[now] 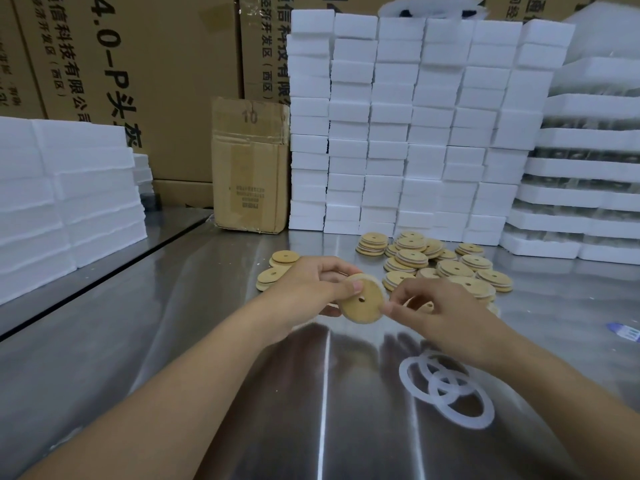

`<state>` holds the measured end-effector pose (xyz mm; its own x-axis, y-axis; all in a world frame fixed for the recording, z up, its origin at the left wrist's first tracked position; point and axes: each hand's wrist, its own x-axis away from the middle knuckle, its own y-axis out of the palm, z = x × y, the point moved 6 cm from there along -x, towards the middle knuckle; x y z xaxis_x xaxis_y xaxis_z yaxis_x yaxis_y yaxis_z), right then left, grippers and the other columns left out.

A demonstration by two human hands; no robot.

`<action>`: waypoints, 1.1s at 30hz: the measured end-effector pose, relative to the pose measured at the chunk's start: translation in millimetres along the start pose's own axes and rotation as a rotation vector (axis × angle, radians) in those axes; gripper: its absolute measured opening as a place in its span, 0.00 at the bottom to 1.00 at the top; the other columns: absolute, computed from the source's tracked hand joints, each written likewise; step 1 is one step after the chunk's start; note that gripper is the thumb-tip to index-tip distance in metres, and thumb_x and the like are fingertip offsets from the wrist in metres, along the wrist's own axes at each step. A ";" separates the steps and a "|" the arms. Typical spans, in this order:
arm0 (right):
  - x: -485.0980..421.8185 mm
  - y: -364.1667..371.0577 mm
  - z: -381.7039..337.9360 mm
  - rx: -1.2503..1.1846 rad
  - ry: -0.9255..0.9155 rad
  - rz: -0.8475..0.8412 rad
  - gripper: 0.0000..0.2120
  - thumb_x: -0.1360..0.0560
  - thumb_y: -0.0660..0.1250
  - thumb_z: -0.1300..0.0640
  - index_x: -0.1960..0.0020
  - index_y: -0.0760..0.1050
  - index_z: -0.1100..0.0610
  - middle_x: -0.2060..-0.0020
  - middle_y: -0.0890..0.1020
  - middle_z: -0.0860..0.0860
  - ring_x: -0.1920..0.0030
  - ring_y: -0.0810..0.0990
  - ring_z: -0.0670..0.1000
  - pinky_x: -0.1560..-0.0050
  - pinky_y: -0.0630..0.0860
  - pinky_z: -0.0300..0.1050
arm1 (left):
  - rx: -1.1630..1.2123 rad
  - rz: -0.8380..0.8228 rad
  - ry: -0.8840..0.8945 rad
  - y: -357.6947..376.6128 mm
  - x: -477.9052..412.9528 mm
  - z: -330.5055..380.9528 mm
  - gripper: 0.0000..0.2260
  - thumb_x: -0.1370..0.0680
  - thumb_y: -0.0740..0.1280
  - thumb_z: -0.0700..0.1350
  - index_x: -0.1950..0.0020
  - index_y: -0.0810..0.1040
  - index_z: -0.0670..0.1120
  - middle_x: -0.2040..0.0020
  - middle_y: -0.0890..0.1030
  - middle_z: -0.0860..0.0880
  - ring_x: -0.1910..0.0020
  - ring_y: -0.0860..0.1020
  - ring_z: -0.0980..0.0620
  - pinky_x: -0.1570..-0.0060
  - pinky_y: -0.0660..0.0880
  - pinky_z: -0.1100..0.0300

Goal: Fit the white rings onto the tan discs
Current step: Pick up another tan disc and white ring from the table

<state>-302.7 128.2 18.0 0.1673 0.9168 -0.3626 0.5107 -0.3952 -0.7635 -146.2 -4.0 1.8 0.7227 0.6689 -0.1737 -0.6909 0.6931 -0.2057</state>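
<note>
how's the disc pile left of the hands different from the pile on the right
The left pile holds only a few discs, and no white shows on their edges; the right pile holds many more, stacked and spread wide, several with a white band at the rim. The left hand partly covers the left pile; the right pile lies mostly in the open. Both are tan discs with a small hole, on the metal table.

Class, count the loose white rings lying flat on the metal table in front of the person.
3: overlapping beneath the right forearm, one on the left, one in the middle, one nearest the camera. Others may be hidden.
</note>
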 end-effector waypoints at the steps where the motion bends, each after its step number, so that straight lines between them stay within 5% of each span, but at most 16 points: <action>1: 0.5 4.4 -0.8 0.015 -0.001 -0.016 0.12 0.22 0.72 0.41 0.59 0.81 0.46 0.63 0.85 0.44 0.61 0.83 0.44 0.58 0.79 0.41 | 0.001 -0.009 0.006 2.6 0.1 1.0 0.06 0.19 0.76 0.44 0.43 0.85 0.48 0.52 0.90 0.50 0.53 0.86 0.55 0.54 0.82 0.60; 9: -3.9 1.0 3.8 0.095 0.058 0.083 0.13 0.22 0.73 0.44 0.64 0.80 0.47 0.65 0.84 0.44 0.61 0.82 0.45 0.56 0.81 0.50 | -0.039 -0.077 0.024 17.9 2.3 -0.2 0.12 0.22 0.79 0.42 0.41 0.83 0.45 0.50 0.90 0.47 0.53 0.88 0.47 0.53 0.86 0.51; 13: -4.5 -2.9 -5.3 -0.085 -0.026 -0.027 0.10 0.20 0.73 0.51 0.59 0.82 0.53 0.60 0.84 0.46 0.59 0.80 0.45 0.57 0.75 0.40 | -0.026 -0.080 0.035 12.6 1.8 1.8 0.10 0.21 0.78 0.42 0.41 0.84 0.47 0.50 0.90 0.46 0.55 0.87 0.52 0.57 0.83 0.57; 17: -2.7 -23.2 -1.1 -0.286 0.014 0.092 0.09 0.19 0.72 0.54 0.56 0.83 0.56 0.53 0.86 0.45 0.51 0.82 0.48 0.48 0.75 0.39 | 0.059 -0.057 0.048 5.3 1.5 6.8 0.09 0.21 0.77 0.43 0.41 0.84 0.47 0.50 0.90 0.46 0.55 0.87 0.51 0.56 0.85 0.55; 23: -1.0 -36.8 9.5 -0.452 0.144 0.268 0.10 0.17 0.68 0.51 0.55 0.82 0.51 0.57 0.87 0.46 0.57 0.84 0.47 0.56 0.75 0.43 | 0.059 -0.052 0.041 -0.9 3.4 5.4 0.09 0.19 0.76 0.44 0.40 0.87 0.55 0.51 0.89 0.47 0.54 0.85 0.50 0.54 0.84 0.54; 29: -1.5 3.8 -3.3 -0.366 0.040 -0.019 0.10 0.20 0.71 0.42 0.50 0.83 0.48 0.56 0.87 0.46 0.57 0.85 0.46 0.59 0.76 0.35 | 0.075 -0.079 0.063 12.3 4.0 9.3 0.07 0.18 0.74 0.45 0.42 0.87 0.56 0.48 0.89 0.47 0.53 0.86 0.50 0.51 0.85 0.53; 33: -4.0 6.5 -3.2 -0.351 0.017 0.030 0.07 0.21 0.74 0.46 0.51 0.83 0.49 0.58 0.87 0.48 0.60 0.85 0.47 0.62 0.75 0.34 | 0.090 -0.063 0.060 15.7 4.8 9.2 0.09 0.17 0.73 0.42 0.43 0.86 0.57 0.44 0.88 0.51 0.48 0.87 0.51 0.51 0.84 0.55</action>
<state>-297.4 122.2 16.1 0.1997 0.9070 -0.3709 0.7633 -0.3813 -0.5215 -153.7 12.6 6.6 0.7626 0.6081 -0.2207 -0.6410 0.7563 -0.1308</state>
